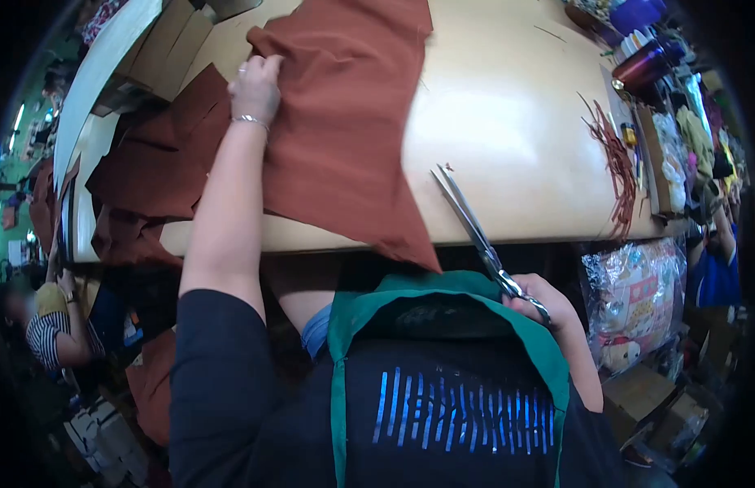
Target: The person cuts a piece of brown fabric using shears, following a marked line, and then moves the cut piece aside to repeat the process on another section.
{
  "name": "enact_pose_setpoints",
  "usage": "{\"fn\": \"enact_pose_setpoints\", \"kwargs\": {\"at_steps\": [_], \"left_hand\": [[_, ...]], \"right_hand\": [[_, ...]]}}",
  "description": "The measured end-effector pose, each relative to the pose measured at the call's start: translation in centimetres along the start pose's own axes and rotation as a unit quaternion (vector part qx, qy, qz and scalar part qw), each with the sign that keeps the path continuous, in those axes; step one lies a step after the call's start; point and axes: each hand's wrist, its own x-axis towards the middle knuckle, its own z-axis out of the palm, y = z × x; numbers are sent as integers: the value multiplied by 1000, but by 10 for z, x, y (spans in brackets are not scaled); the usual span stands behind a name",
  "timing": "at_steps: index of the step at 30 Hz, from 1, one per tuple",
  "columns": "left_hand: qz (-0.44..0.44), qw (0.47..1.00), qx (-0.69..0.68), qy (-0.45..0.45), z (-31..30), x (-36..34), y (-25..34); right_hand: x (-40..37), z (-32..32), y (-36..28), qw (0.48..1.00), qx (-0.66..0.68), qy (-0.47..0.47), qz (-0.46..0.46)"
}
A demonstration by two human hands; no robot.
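Note:
A large piece of rust-brown fabric lies on the pale table, one corner hanging over the front edge. At its upper left side my left hand is closed, fingers pinching a fold of the cloth. My right hand is low, in front of the table edge, wrapped round the handles of long metal scissors. The scissor blades point up and left over the tabletop, slightly parted, to the right of the fabric and apart from it. More brown fabric pieces lie left of my left forearm.
Cardboard boxes stand at the table's back left. Thin brown strips lie on the right, near a dark bottle and a narrow box. A plastic-wrapped bundle sits below the right edge. Another person is at the left.

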Motion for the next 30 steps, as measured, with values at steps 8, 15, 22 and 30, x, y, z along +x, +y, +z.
{"fn": "enact_pose_setpoints", "kwargs": {"at_steps": [8,15,22,30], "left_hand": [[141,947,-280,-64,-121,-112,67],[19,959,-264,-102,-139,-188,146],[-15,905,-416,-83,-155,-138,144],[172,846,-495,-95,-140,-111,181]], "right_hand": [[-13,2,15,997,-59,40,8],[-5,3,8,999,-11,18,36],[-13,0,10,999,-43,18,15],[-17,-20,5,995,80,-39,36]]}}
